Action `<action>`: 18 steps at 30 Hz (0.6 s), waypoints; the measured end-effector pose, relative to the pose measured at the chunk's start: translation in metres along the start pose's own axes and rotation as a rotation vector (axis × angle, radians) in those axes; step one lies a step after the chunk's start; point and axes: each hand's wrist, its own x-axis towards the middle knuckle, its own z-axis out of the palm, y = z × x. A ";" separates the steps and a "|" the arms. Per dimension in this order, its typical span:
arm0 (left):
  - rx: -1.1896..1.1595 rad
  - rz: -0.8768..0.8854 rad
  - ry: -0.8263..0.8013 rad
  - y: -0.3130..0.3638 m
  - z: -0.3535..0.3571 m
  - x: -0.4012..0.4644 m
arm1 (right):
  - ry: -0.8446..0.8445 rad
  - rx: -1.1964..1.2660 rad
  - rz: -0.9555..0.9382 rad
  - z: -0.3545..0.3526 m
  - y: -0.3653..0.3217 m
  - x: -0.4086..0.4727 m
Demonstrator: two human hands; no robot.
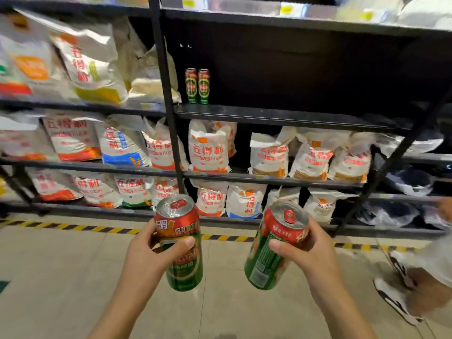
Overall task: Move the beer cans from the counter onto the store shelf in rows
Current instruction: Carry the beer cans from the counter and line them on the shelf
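The left hand (149, 250) is wrapped around one Tsingtao beer can (182, 243), thumb across the front. The right hand (308, 250) is wrapped around a second beer can (271, 248), which tips a bit to the side. Both cans are up in the air, in front of the black store shelf (281, 117) and lower than its bare board.

Two cans (197, 86) already stand on that board, side by side and touching, at the far left by the black post (166, 94). The rest of the board looks bare. Bags of flour (209, 148) fill the shelves below and to the left.

I think the step now is to lift both cans up to that board. A good way is to turn the tipped can straight first. Then set each can down flat, just to the right of the two cans, so the row keeps going in one line. Hold the cans around the middle and let go only when the bottom sits flat, so they do not bump the standing cans over.
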 end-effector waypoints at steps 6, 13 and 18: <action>-0.034 -0.025 0.042 0.004 0.014 0.092 | -0.096 0.016 0.004 0.029 0.002 0.109; -0.066 -0.004 0.121 0.021 0.027 0.204 | -0.190 0.005 -0.072 0.061 -0.006 0.242; -0.080 -0.051 0.190 0.016 0.008 0.276 | -0.227 -0.011 -0.079 0.096 -0.007 0.322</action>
